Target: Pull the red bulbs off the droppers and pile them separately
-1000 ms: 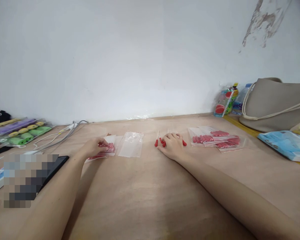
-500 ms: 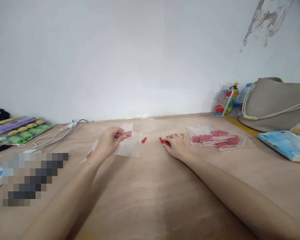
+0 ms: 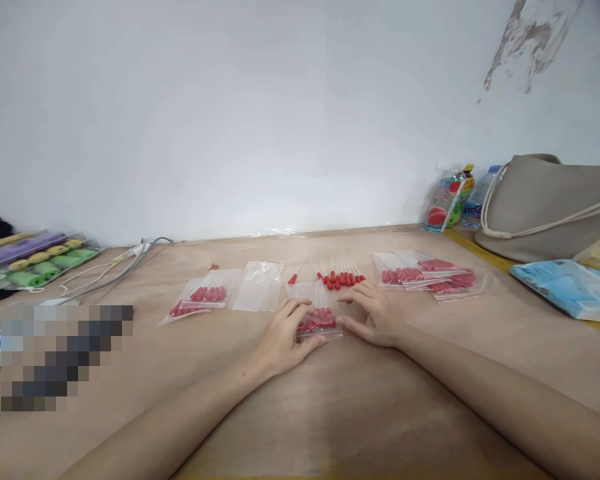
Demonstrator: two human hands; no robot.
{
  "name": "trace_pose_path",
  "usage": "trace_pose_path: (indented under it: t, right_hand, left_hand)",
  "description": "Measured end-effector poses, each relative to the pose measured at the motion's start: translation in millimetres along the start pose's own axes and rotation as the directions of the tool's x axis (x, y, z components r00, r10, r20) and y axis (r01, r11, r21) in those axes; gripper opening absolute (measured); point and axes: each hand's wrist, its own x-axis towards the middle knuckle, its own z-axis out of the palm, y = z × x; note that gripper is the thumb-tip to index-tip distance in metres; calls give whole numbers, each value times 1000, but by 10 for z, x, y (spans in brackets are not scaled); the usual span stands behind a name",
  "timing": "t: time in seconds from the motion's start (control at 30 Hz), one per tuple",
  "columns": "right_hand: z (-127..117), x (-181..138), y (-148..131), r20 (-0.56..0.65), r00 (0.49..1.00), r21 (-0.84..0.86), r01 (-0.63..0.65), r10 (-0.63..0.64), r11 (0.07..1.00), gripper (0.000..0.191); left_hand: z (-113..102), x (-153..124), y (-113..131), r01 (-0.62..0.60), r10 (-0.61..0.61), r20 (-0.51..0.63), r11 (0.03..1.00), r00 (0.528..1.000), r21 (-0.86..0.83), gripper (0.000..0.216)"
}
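A small clear bag of red-tipped pieces (image 3: 317,325) lies on the desk (image 3: 280,427) between a person's two hands, its strip edge nearest the person. The left hand (image 3: 301,324) curls over the bag's left side, thumb at the near edge; how firmly it grips, I cannot tell. The right hand (image 3: 347,310) is spread wide at the opposite edge. Should that strip be unsealed, tilting the bag could spill its contents. Just beyond, a row of loose red-tipped pieces (image 3: 343,280) sits close to the right fingers; a careless sweep could scatter it. Farther left, a flat clear bag (image 3: 257,287) could slide if brushed by a forearm.
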Motion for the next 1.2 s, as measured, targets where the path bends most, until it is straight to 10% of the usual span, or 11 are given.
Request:
trace_pose_path:
  t: [0.47,0.67,0.9,1.1,1.2]
  right_hand:
    - [139,-43,-129,24,985,197,161,-169,967,12]
    - [163,-13,-62,26,993,555,-107,112,825,9]
    - [116,25,-41,313,889,718,-452,334,529,21]
    - [93,-20,-89,28,999,343,9,-19,939,16]
    - [126,-29,-102,-104,967,61,240,-233,969,7]
  left_hand:
    - [78,43,-96,-55,55,1,998,998,-38,17]
    - [45,44,-107,-201,203,-36,978,979,57,26]
    - [92,47,-91,-306,308,-68,951,949,41,6]
    - [125,53,-75,-145,139,-86,987,987,-68,8]
    - [104,62,-48,-54,48,-58,991,997,-120,8]
